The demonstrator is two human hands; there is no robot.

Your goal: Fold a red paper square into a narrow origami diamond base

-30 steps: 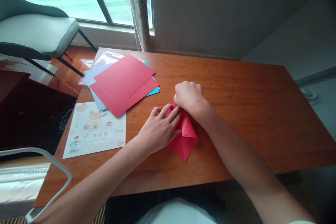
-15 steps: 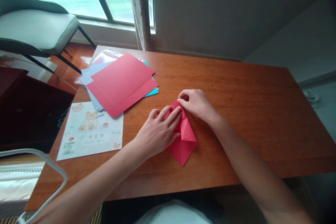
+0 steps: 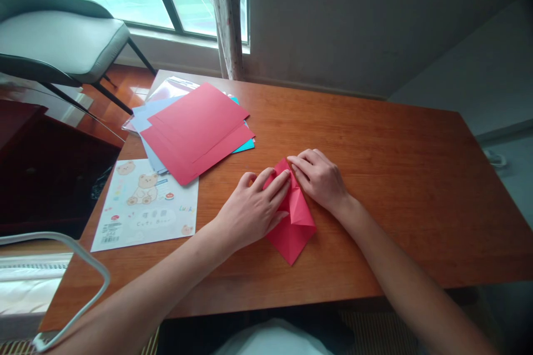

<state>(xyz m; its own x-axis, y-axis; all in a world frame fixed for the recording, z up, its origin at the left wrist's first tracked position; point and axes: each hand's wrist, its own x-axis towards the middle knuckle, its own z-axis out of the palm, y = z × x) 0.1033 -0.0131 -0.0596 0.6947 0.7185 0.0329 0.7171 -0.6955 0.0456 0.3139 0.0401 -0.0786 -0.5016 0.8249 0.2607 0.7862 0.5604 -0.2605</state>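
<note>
Far left: pale-seated chair (image 3: 62, 47) by the window. Bear-print sheet (image 3: 145, 219) lies flat on the wooden table (image 3: 395, 188), its upper right part under the loose pile. Red sheets (image 3: 195, 133) top that pile, flat, no folding seen; light-blue sheets (image 3: 145, 116) show beneath.

Then the left hand (image 3: 250, 208), fingers a little apart, laid over the left side of the folded red paper (image 3: 291, 241). That paper rests on the table near its front edge, between the hands, pointed at both ends.

Right hand (image 3: 320, 177) at its upper right edge: fingers bent and close together, tips by the paper. Whether they pinch it, cannot tell.

Progress, my reading: partway. Several creases and a folded layer are in; the lower point lies fairly flat. Upper part half hidden by fingers; how much folding remains, cannot tell.
</note>
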